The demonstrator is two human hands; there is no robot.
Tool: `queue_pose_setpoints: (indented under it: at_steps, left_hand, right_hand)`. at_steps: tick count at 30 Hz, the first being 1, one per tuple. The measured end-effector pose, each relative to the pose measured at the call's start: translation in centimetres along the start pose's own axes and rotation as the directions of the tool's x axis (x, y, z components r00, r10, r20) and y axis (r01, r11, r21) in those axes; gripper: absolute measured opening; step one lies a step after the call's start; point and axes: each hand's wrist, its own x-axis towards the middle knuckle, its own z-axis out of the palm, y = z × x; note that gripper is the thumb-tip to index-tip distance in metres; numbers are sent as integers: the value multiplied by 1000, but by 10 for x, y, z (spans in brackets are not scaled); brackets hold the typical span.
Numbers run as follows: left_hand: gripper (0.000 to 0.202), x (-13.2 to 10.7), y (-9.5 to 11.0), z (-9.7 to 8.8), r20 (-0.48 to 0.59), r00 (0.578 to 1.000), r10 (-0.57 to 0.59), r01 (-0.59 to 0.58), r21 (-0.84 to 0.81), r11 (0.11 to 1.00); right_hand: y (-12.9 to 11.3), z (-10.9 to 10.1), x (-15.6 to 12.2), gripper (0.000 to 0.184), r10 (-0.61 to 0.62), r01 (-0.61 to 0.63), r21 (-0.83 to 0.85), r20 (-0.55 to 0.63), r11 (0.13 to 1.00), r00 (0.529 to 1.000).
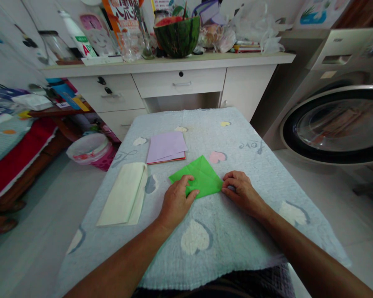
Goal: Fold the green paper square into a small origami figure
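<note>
Pale blue cloth (pixel 236 244) with heart prints is covering the table and taking up most of the view. A washing machine (pixel 335 124) is standing to the right of it, and a white desk (pixel 180 82) with drawers is sitting behind, carrying half a watermelon (pixel 177 37). On the cloth, a cream folded sheet (pixel 124 194) is lying at the left, well apart from both hands. A lilac paper stack (pixel 166 147) is lying farther back, near the middle. The green paper (pixel 202 176), folded and creased, is lying just in front of the stack, between the two hands and touching both. The left hand (pixel 175 198) is resting loosely open on the paper's near left part, fingers bent and pressing down, thumb lying along the near edge. The right hand (pixel 240 192) is sitting at the paper's right corner with fingers curled, tips touching that corner. Cannot tell whether it is pinching the corner or only pressing it.
</note>
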Motion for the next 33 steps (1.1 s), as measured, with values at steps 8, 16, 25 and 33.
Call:
queue_pose_setpoints:
  at_steps: [8,16,25,33]
  left_hand:
    - [27,5,-2,-6,105,990,-93,97,-35,995]
    - [30,7,-6,-3,107,991,-85,86,-3,996]
    - [32,9,-6,0,83,993,-80,74,76,994]
    - [31,9,-2,0,80,993,-88,79,107,991]
  right_hand:
    - [-4,-1,1,9,19,-19,-10,0,1000,1000]
    - [-3,1,1,7,13,-13,-36,-3,999,1000]
    - [-3,2,1,7,13,-14,-63,-10,998,1000]
    - [-1,4,1,8,14,-16,-73,-24,997,1000]
